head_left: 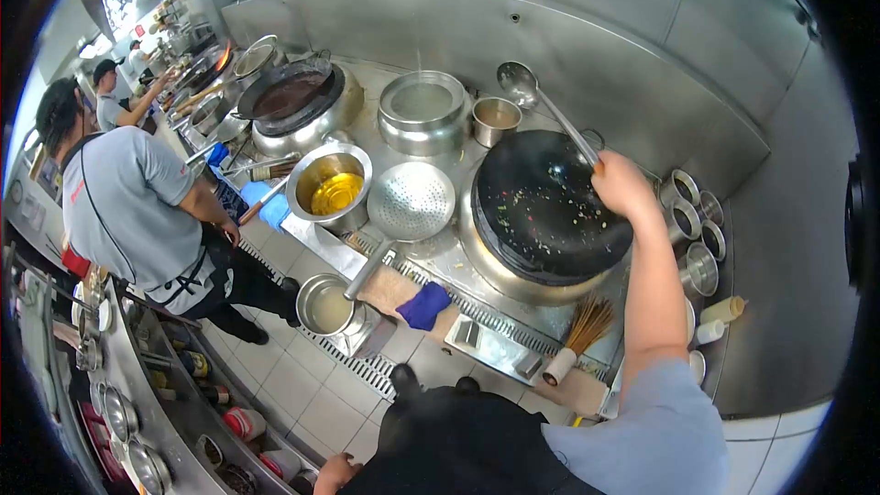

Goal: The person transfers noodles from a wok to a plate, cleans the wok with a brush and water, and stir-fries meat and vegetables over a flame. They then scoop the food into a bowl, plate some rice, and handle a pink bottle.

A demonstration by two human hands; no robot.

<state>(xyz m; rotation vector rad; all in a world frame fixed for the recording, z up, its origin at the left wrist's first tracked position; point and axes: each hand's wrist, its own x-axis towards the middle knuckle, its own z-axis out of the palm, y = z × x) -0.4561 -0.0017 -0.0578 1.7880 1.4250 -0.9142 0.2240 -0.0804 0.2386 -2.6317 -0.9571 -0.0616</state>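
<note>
Nearest, the left hand (339, 474) is low beside the dark apron (458, 449), partly cut off by the lower border; how far its fingers are open, and whether they hold anything, I cannot tell. The right arm reaches forward, almost straight, over the bench (447, 264). Its right hand (619, 183) is above the right part of the wok (550, 211), fingers closed around the end of the ladle (559, 117).

At the bench's front edge lie a purple cloth (423, 306) and, farther right, a bristle brush (584, 335) pointing toward the wok. Steel containers (701, 266) crowd the right side; a perforated strainer (411, 202) sits left of the wok, with a strip of bare metal between them.

The wok rests on a round steel stand (527, 289), black inside and dotted with small green, red and pale scraps. The ladle's shiny steel bowl is at the wok's far-left side, near a small pot (496, 119) of brownish liquid. Beyond rises the steel wall (632, 73).
</note>
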